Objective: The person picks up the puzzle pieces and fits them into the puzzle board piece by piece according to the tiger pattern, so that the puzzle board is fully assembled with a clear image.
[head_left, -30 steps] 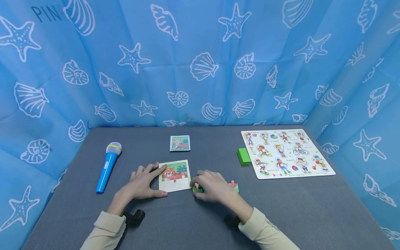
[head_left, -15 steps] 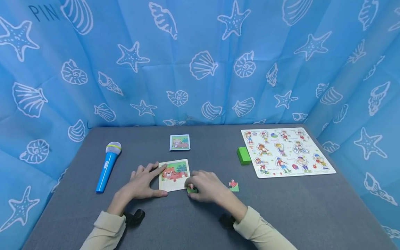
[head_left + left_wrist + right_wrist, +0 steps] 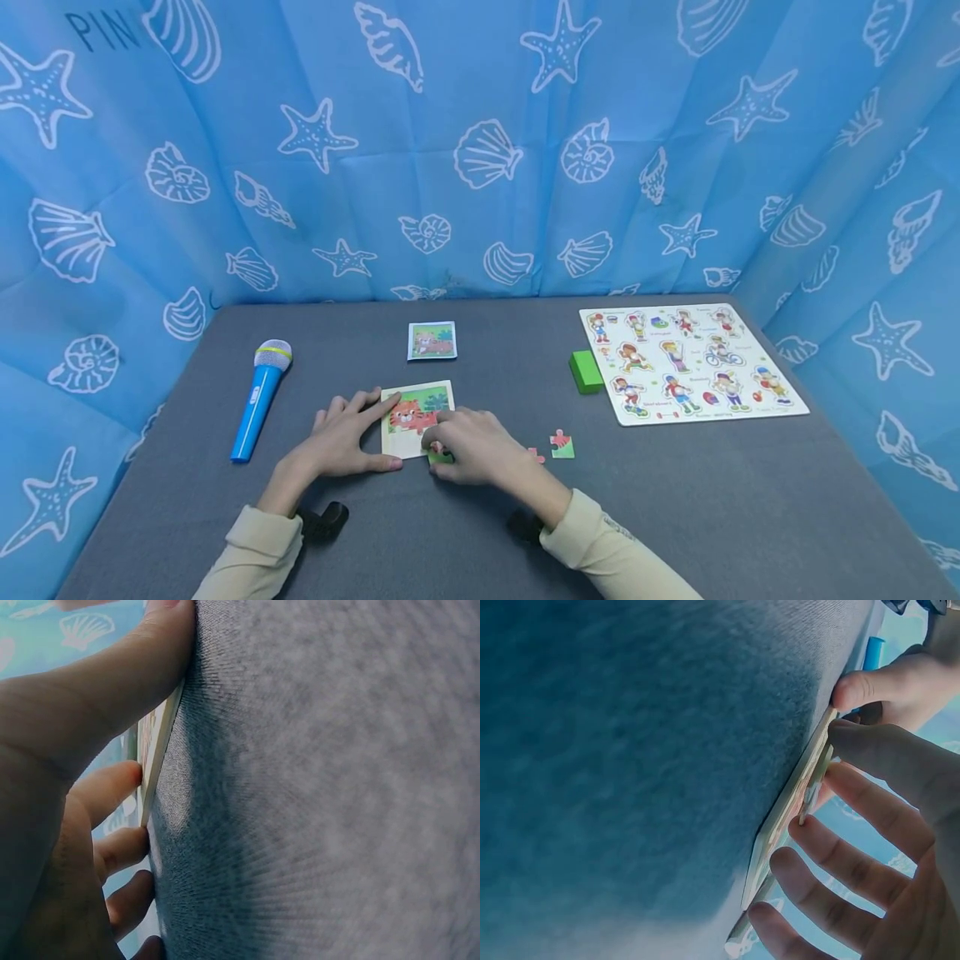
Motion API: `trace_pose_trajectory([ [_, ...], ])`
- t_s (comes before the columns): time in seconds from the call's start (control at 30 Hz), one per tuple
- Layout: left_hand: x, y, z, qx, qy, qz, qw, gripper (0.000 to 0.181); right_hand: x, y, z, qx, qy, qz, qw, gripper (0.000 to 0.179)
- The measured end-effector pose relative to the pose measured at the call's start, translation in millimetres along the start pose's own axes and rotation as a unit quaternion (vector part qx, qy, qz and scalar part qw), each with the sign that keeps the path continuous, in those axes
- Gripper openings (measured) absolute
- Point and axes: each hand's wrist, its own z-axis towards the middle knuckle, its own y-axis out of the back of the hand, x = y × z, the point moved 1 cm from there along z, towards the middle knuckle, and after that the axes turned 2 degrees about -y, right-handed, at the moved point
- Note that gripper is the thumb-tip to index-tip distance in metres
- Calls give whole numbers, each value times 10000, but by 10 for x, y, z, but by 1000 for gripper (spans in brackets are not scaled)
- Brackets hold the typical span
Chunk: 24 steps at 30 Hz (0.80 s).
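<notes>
A small square puzzle tray (image 3: 401,447), its upper part filled with a tiger picture, lies near the middle of the table. Along its left side rests my left hand (image 3: 337,444), the forefinger on the top left and the thumb at the lower edge. My right hand (image 3: 476,447) pinches a green-and-red puzzle piece (image 3: 440,457) over the tray's lower right; the right wrist view shows this puzzle piece (image 3: 815,787) between thumb and fingertips, tilted above the tray. Its picture is mostly hidden by the fingers. Two loose pieces, one a tiger-striped puzzle piece (image 3: 562,445), lie beside the right forearm.
Behind the tray lies a small picture card (image 3: 432,341). A blue toy microphone (image 3: 258,404) is at the left. A green block (image 3: 586,372) touches or nearly touches a large white picture board (image 3: 690,367) at the right. A blue shell-print curtain (image 3: 480,150) hangs behind the table.
My right hand has moved left with the puzzle piece, from beside the tray to over its lower right. A loose piece now shows behind the right wrist. The left hand has stayed put.
</notes>
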Motion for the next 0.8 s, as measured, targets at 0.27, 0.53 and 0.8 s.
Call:
trace_pose_trajectory([
  [0.27,9,0,-2,-47,-29,6,10000,102,77,2,61,27,-25,-27,10000,21],
  [0.53,13,-5,-3,-80,-83,-42,9999,101,165,16,222,-56,-77,-184,9998,24],
  [0.8,6,-8,-10,-154,-130,-37,9998,100,225,1,410,-143,-135,-311,9993,22],
])
